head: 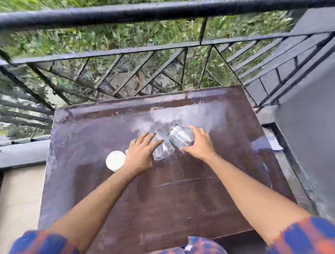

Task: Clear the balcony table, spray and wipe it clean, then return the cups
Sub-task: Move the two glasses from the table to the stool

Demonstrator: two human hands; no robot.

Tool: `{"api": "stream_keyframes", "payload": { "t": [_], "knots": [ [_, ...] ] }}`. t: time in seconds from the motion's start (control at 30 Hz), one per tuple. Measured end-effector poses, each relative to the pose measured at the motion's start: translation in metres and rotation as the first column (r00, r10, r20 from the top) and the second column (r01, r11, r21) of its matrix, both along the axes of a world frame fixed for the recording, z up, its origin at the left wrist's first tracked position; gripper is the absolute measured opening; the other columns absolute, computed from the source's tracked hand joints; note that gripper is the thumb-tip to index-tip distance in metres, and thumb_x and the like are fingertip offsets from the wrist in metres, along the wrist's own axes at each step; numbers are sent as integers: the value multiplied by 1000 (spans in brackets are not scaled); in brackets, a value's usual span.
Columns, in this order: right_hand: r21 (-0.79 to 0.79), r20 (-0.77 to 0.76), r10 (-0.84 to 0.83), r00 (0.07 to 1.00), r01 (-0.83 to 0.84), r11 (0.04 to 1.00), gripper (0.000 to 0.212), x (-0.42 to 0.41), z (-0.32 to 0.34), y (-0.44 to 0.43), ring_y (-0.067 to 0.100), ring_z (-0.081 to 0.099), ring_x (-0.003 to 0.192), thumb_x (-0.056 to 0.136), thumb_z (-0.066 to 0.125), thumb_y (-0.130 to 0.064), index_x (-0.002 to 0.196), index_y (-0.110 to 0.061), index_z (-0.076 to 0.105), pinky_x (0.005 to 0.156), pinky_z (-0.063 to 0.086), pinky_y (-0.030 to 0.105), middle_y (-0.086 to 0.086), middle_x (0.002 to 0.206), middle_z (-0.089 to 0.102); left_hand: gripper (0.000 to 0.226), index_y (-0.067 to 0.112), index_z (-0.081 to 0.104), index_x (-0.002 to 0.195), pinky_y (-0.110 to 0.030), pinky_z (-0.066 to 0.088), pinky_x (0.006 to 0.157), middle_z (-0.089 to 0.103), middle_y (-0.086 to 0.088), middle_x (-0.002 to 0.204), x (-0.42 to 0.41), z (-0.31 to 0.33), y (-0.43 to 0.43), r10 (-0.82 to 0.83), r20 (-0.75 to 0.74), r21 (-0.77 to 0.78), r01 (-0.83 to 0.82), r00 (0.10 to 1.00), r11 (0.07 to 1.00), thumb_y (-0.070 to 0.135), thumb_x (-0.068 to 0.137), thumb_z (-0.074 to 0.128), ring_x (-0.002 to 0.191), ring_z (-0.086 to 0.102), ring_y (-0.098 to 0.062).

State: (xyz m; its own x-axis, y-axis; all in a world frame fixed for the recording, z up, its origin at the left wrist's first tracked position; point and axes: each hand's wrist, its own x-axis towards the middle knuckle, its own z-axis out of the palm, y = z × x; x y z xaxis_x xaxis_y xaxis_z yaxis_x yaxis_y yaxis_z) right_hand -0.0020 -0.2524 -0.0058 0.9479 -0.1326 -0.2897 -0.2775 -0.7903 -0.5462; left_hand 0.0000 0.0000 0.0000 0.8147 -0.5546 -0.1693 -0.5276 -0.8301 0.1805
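We are at the middle of the table (pixel 167 205), both hands on a tight cluster of glassware. Our right hand (pixel 200 146) grips a patterned glass (pixel 181 137), fingers (pixel 199 131) curled round its side, and the glass sits tilted, leaning towards the clear glasses (pixel 162 151) just beside it. Our left hand (pixel 141 151) lies over those clear glasses with its fingers fairly straight and spread, touching them rather than closing on them. The blur hides how many clear glasses there are and whether they touch one another. A white cup (pixel 115 160) stands just to the left of the left wrist, apart from the cluster.

The top looks streaked, with a pale haze beyond the glasses, so we judge this to be the clearing step and not the return – though the picture alone cannot settle it.

To do it well, we should bring the patterned glass upright before lifting it, so that it does not knock its neighbours. The left fingers need to wrap round one clear glass properly; a flat hand on top will only push them about. Glass on a slick top slides easily, and the railing (pixel 155 9) is close behind – so we lift straight up, one piece per hand, and come back afterwards for the white cup
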Motion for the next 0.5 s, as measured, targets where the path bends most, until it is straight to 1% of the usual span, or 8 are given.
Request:
{"api": "stream_keyframes", "payload": {
  "t": [0.07,0.13,0.2,0.23,0.3,0.4,0.47,0.5],
  "knots": [
    [14,-70,29,997,-28,999,102,7,-7,-3,32,48,129,58,87,-56,146,-39,37,104,44,42,8,135,52,75,26,65,138,-57,51,97,58,-15,148,19,0,-8,-152,24,119,148,988,982,20,64,58,139,52,-40],
    [56,-92,24,995,-19,998,105,4,-14,0,29,48,131,56,86,-59,146,-44,33,103,46,43,3,138,51,79,30,51,151,-59,34,114,44,-12,161,33,6,-13,-228,39,206,216,973,954,16,75,67,153,33,-36],
    [85,-52,0,999,4,996,101,2,-19,-1,27,49,130,60,85,-55,146,-44,33,101,46,41,0,138,51,79,31,38,158,-58,17,122,31,-9,168,40,4,-21,-266,-7,261,258,964,930,13,85,63,158,18,-33],
    [88,-32,-7,999,10,996,98,2,-21,-4,27,50,128,62,82,-53,146,-45,33,99,46,40,-1,136,51,78,31,35,159,-58,14,122,29,-9,169,42,4,-26,-280,-21,292,274,960,916,13,88,61,159,15,-32],
    [72,-9,-13,1000,14,997,93,-3,-19,-11,26,52,125,62,76,-55,144,-47,33,97,48,40,-3,131,52,77,29,36,159,-60,15,122,35,-9,166,46,4,-34,-317,-37,333,311,948,890,15,88,62,157,20,-32],
    [81,37,-85,996,82,993,92,-11,-18,-29,24,54,121,57,73,-56,141,-45,38,97,49,41,-5,129,53,76,25,51,148,-63,29,116,58,-6,147,51,-2,-44,-394,-19,316,379,919,870,25,76,75,146,43,-33],
    [107,85,-168,982,159,981,89,-16,-16,-40,23,57,117,54,72,-58,137,-42,45,97,49,40,-7,127,58,80,22,57,137,-63,36,110,66,-3,129,50,-7,-50,-415,45,244,393,909,887,44,63,79,130,57,-31],
    [134,112,-221,969,206,969,86,-19,-14,-48,22,59,113,53,71,-60,134,-40,49,97,49,38,-7,124,60,83,21,58,133,-62,38,108,68,-2,122,47,-7,-56,-402,68,177,385,913,906,55,60,74,121,62,-30]
  ]
}}
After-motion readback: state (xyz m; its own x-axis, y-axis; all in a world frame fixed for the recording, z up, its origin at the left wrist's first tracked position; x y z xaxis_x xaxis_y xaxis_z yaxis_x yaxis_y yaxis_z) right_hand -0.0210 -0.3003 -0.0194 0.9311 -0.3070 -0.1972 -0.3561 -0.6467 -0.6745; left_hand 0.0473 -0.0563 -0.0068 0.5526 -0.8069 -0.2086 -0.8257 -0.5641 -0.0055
